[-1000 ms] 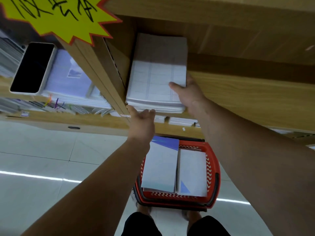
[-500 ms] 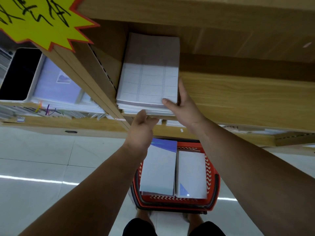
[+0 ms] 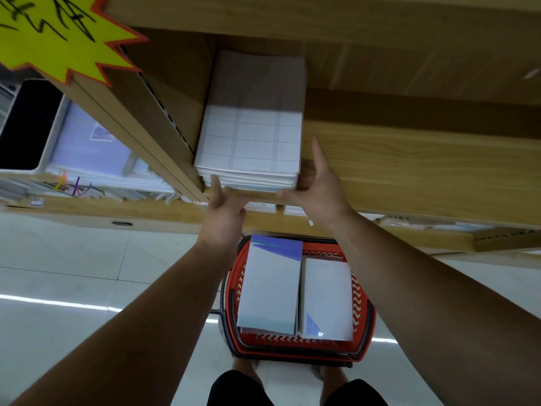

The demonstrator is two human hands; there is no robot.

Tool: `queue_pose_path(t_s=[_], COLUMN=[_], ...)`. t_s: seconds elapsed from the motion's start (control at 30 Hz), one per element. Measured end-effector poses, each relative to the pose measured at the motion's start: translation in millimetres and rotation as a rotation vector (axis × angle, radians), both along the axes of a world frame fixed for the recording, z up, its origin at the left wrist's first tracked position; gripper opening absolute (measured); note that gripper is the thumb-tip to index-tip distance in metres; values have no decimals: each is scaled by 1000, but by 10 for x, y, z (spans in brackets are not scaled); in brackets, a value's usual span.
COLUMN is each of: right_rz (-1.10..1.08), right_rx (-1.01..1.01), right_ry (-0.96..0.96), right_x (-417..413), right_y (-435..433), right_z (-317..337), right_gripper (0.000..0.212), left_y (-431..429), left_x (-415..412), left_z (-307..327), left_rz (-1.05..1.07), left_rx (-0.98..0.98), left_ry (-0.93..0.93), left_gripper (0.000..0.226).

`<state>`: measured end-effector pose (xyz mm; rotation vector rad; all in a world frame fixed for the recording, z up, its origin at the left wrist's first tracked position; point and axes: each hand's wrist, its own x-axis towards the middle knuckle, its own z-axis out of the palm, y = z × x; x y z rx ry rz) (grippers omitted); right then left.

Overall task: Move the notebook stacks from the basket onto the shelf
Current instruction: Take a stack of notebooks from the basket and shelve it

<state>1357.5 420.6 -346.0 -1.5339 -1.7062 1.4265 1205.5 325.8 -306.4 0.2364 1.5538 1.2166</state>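
Observation:
A stack of white ruled notebooks point(image 3: 251, 142) lies on the wooden shelf point(image 3: 409, 171), tight against its left divider. My left hand point(image 3: 224, 206) touches the stack's front edge with straight fingertips. My right hand point(image 3: 317, 186) rests at the stack's front right corner, one finger straight along its right side and the thumb under the front edge. Below, a red basket point(image 3: 363, 315) on the floor holds two more notebook stacks side by side, the left stack point(image 3: 270, 288) and the right stack point(image 3: 326, 297).
A yellow star-shaped price sign point(image 3: 58, 33) hangs at the upper left. The neighbouring shelf bay holds pale blue notebooks point(image 3: 90, 148) and a black-and-white box point(image 3: 26, 127). Bare shelf board extends right of the stack. White floor tiles point(image 3: 58, 273) surround the basket.
My right hand slid from the top of the stack down to its front right corner. My left hand rose to the stack's front edge. The stack sits squarer against the divider.

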Motion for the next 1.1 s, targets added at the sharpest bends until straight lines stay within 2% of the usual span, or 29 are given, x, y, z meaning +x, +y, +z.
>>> queue_pose_path(t_s=[0.13, 0.23, 0.33, 0.43, 0.5, 0.53, 0.6, 0.67, 0.73, 0.83, 1.0, 1.1], right_rz=[-46, -30, 4, 60, 72, 54, 15, -6, -20, -5, 22, 39], right_rx=[50, 82, 65, 35, 46, 49, 100, 176, 191, 204, 211, 193], right_ry=[-33, -63, -25, 39, 68, 83, 83, 12, -32, -51, -74, -97], right_x=[-119, -161, -167, -126, -98, -100, -138, -201, -263, -294, -265, -269], right_y=[12, 65, 110, 114, 63, 21, -48, -68, -55, -32, 10, 23], right_z=[-38, -69, -52, 10, 46, 58, 39, 1, 1, 21, 8, 60], right_gripper=[119, 111, 110, 112, 117, 116, 104, 85, 74, 71, 70, 72], left_y=[93, 199, 257, 182, 71, -14, -174, -199, -65, 122, 159, 155], left_x=[-19, -34, 6, -39, -64, -58, -1, 8, -75, -205, -196, -139], left_z=[80, 63, -9, -130, -164, -179, -147, -132, -144, -230, -219, -137], left_rz=[52, 2, -53, -104, -164, -194, -304, -478, -706, -970, -985, -982], left_rx=[-11, 2, -26, -27, -52, -65, 1, 91, 94, -55, -108, -159], left_ry=[-34, 42, 44, 81, 215, 342, 734, 1210, 1478, 1585, 1594, 1671], left_gripper=[87, 77, 96, 96, 87, 88, 89, 86, 85, 88, 95, 92])
